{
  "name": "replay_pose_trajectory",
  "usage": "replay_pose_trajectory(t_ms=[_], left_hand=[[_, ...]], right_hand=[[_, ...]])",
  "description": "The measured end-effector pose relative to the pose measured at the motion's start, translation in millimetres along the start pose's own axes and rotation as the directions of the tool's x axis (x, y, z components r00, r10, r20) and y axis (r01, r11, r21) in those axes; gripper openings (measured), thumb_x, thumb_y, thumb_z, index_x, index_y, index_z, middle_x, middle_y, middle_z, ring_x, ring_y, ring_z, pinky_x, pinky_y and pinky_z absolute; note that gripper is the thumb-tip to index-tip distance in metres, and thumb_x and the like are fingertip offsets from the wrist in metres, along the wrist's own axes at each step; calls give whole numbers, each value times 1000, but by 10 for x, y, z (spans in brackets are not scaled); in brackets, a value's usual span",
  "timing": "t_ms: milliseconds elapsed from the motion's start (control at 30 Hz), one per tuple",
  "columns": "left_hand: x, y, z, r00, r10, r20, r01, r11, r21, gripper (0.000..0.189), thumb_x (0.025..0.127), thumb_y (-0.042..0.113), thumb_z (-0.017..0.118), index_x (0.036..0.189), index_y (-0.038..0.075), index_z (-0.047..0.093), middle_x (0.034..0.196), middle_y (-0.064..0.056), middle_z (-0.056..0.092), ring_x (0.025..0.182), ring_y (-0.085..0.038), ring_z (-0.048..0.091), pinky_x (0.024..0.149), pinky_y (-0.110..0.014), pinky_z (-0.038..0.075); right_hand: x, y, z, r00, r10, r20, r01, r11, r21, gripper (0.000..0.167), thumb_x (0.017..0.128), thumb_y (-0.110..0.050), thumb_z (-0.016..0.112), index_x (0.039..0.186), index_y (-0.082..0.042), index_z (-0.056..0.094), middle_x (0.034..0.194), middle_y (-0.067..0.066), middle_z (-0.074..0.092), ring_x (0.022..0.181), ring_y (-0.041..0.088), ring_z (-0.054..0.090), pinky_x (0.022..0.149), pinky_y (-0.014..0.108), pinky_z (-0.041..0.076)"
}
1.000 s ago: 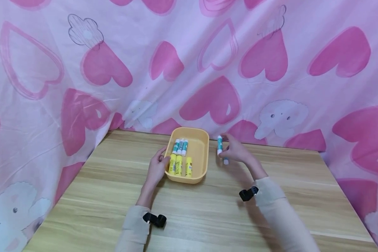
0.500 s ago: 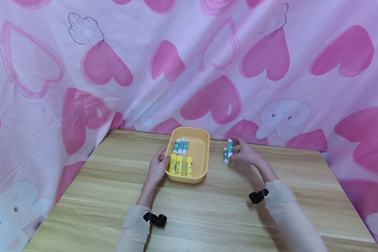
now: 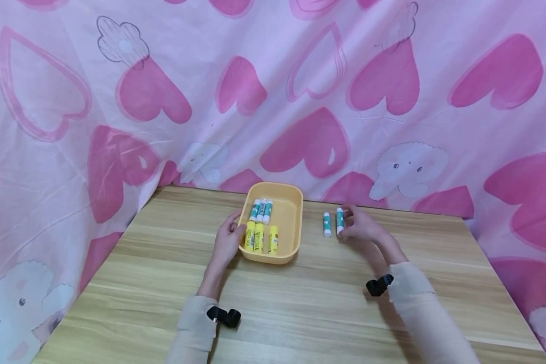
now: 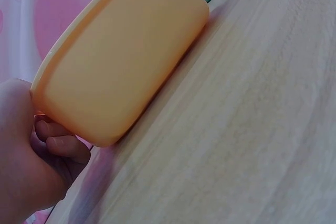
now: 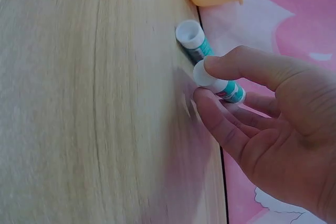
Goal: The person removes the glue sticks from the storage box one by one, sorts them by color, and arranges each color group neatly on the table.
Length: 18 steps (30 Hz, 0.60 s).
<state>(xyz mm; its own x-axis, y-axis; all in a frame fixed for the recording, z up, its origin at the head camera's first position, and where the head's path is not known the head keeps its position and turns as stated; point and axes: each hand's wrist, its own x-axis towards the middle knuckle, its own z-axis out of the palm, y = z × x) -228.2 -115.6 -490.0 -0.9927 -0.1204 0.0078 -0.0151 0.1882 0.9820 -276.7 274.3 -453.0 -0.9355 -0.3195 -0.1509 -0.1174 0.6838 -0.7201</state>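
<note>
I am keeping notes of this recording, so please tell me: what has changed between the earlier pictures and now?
The right hand has carried the pinched teal stick rightward, away from the tray and past the other teal stick, and still holds it. The left hand stays at the tray's left side; the three teal sticks and three yellow sticks inside stay in place.

Both forearms (image 3: 193, 326) were stretched forward. The left hand (image 3: 227, 242) was held with its fingers (image 4: 68, 146) curled; in the right hand (image 3: 362, 225), a pinch was formed between thumb (image 5: 257, 67) and fingertips (image 5: 206, 100).
</note>
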Motion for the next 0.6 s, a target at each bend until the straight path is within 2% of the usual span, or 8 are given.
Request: replay_pose_trajectory(t_ms=[467, 600], left_hand=[[-25, 21, -33, 1000, 5, -2, -5, 1000, 8, 50, 95, 17, 58, 145, 17, 50, 70, 2, 42, 55, -11, 37, 47, -21, 30], [-13, 16, -8, 1000, 0, 9, 0, 1000, -4, 49, 96, 18, 58, 144, 20, 51, 70, 1, 42, 55, -12, 38, 47, -21, 30]], right_hand=[[31, 46, -23, 995, 69, 68, -67, 997, -30, 81, 79, -9, 77, 147, 3, 33, 129, 24, 50, 110, 33, 52, 87, 38, 55], [28, 63, -44, 994, 80, 68, -76, 995, -58, 81, 80, -11, 76, 148, 3, 34, 130, 23, 50, 111, 32, 50, 93, 41, 52]])
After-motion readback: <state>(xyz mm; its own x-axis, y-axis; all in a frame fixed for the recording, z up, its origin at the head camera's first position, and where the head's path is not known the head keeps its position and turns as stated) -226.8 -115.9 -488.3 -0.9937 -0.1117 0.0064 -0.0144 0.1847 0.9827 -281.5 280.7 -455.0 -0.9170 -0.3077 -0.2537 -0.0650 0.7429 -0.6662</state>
